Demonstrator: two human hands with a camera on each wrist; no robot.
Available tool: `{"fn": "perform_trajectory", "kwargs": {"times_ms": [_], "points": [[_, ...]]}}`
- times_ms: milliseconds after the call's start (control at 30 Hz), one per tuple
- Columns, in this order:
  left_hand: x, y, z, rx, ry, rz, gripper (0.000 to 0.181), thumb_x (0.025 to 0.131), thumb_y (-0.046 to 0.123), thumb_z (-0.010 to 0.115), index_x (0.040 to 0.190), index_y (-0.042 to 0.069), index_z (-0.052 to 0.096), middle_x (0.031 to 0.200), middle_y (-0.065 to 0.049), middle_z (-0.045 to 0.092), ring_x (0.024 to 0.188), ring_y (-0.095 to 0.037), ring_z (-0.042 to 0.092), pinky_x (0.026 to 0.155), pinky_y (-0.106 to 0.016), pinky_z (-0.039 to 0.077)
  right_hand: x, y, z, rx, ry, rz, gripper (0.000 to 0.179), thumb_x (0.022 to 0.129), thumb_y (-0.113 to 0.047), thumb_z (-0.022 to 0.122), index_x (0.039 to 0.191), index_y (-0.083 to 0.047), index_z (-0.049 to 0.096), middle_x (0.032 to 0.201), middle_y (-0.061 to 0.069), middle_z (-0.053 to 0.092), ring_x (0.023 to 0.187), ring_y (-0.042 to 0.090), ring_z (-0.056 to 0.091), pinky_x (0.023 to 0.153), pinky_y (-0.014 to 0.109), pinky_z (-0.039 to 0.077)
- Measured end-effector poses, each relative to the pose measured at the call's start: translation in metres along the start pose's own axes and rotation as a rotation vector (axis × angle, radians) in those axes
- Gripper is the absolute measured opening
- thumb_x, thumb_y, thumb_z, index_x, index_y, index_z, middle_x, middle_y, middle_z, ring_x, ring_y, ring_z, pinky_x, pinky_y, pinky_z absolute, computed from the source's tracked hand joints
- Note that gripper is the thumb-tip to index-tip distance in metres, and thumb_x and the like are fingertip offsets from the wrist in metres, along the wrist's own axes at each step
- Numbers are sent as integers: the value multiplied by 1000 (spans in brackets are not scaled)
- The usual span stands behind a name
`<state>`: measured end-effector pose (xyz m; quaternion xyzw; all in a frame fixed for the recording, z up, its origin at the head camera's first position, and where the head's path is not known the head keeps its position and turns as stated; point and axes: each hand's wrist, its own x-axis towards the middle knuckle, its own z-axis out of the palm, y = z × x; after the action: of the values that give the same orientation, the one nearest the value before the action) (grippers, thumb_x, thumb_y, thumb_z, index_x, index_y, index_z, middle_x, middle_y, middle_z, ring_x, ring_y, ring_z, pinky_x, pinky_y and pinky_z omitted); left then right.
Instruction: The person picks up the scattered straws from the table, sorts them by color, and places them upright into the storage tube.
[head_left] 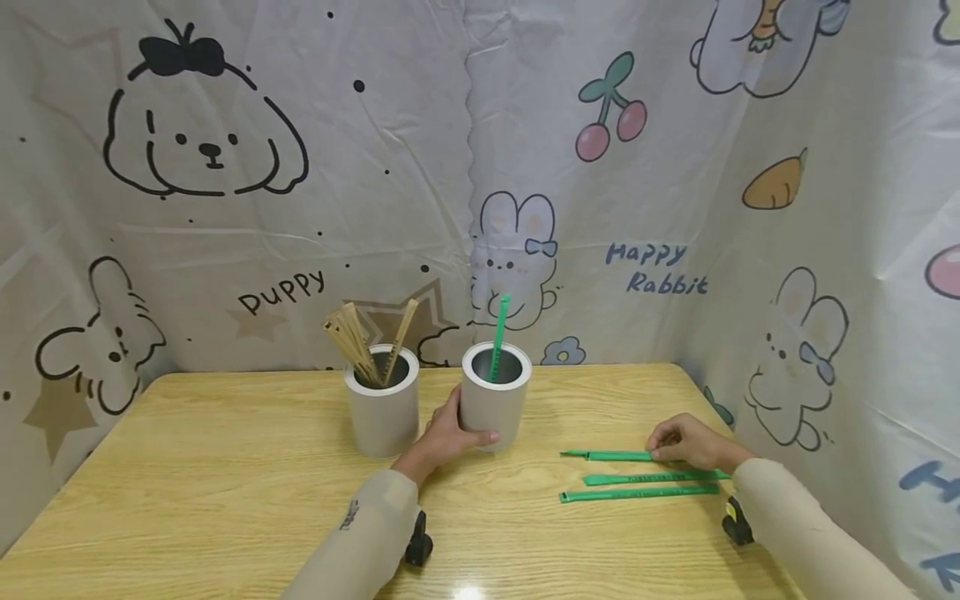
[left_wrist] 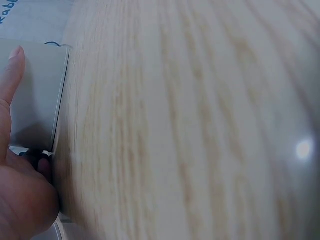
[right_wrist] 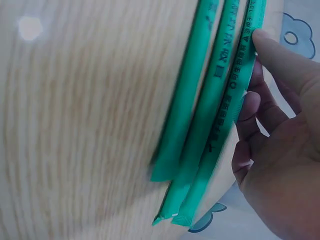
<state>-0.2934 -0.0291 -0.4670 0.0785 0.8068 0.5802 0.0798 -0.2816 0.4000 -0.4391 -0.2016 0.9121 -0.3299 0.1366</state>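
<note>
My left hand (head_left: 446, 433) grips a white cylindrical holder (head_left: 491, 412), thumb across its front and fingers round its left side. One green paper-wrapped straw (head_left: 499, 333) stands in this holder, leaning slightly. In the left wrist view the thumb (left_wrist: 14, 75) lies along the holder's wall (left_wrist: 37, 95). At the right, my right hand (head_left: 692, 442) pinches the farthest of three green wrapped straws (head_left: 618, 456) between thumb and fingers. The other two, a middle straw (head_left: 637, 478) and a near straw (head_left: 637, 493), lie beside it on the table. Dark printing shows on the wrappers in the right wrist view.
Left of the gripped holder stands a second white holder (head_left: 382, 417) with several brown sticks (head_left: 352, 337) leaning out of it. Both stand near the far edge of the wooden table (head_left: 225, 483). A printed cloth (head_left: 397, 167) hangs behind the table and along its sides.
</note>
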Motion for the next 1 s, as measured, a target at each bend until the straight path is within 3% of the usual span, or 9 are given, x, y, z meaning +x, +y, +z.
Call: {"fn": "perform_trajectory", "kwargs": {"times_ms": [333, 667, 867, 1000], "points": [[0, -4, 1, 4, -2, -12, 109, 79, 25, 89, 162, 14, 19, 162, -17, 36, 148, -40, 36, 123, -58, 27, 0, -4, 3, -14, 20, 25, 14, 92, -7, 71, 100, 4, 73, 97, 14, 73, 82, 5, 59, 71, 20, 50], [0, 0, -2, -2, -3, 10, 108, 79, 24, 88, 161, 12, 20, 162, -19, 36, 148, -40, 37, 123, -58, 28, 4, -1, -1, 13, -61, 15, 9, 90, -8, 74, 91, 1, 74, 89, 8, 72, 75, 5, 56, 68, 21, 50], [0, 0, 1, -9, -9, 15, 108, 79, 24, 88, 162, 12, 19, 162, -18, 35, 149, -40, 36, 123, -58, 27, 1, -11, -11, 69, 8, 71, 19, 97, -13, 67, 103, 4, 72, 100, 12, 71, 82, 5, 58, 72, 25, 51], [0, -1, 1, -28, -8, 10, 108, 79, 23, 89, 162, 13, 20, 163, -17, 35, 149, -39, 36, 123, -57, 27, 6, -33, -21, 130, 130, 92, 32, 102, -22, 61, 118, 5, 66, 117, 16, 68, 95, 4, 60, 87, 34, 54]]}}
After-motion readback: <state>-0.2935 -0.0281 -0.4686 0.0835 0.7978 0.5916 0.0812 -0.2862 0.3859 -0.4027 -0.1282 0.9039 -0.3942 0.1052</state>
